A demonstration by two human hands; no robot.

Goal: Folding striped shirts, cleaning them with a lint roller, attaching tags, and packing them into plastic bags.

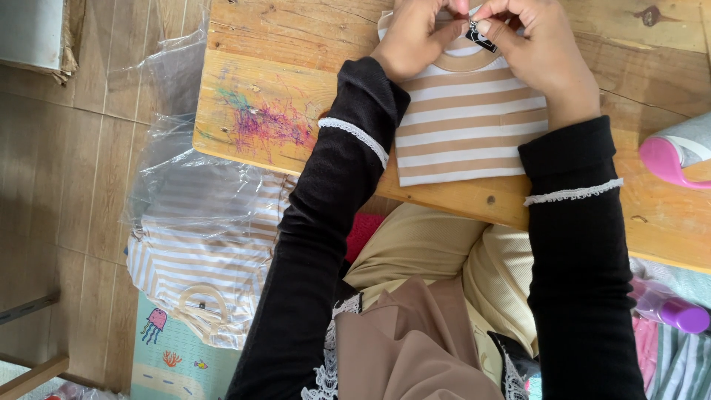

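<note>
A folded shirt (466, 118) with tan and white stripes lies on a low wooden table (274, 67), its tan collar at the far end. My left hand (418, 37) pinches the collar at the top. My right hand (544, 52) holds a small black tag (481, 35) at the collar between thumb and fingers. Both hands sit close together over the neckline. Black sleeves with white lace trim cover my arms.
Several striped shirts in clear plastic bags (200, 244) lie on the floor at the left, on a mat with sea animals (174, 355). A pink and grey object (678, 152) rests at the table's right edge. A purple-capped bottle (670, 307) lies lower right.
</note>
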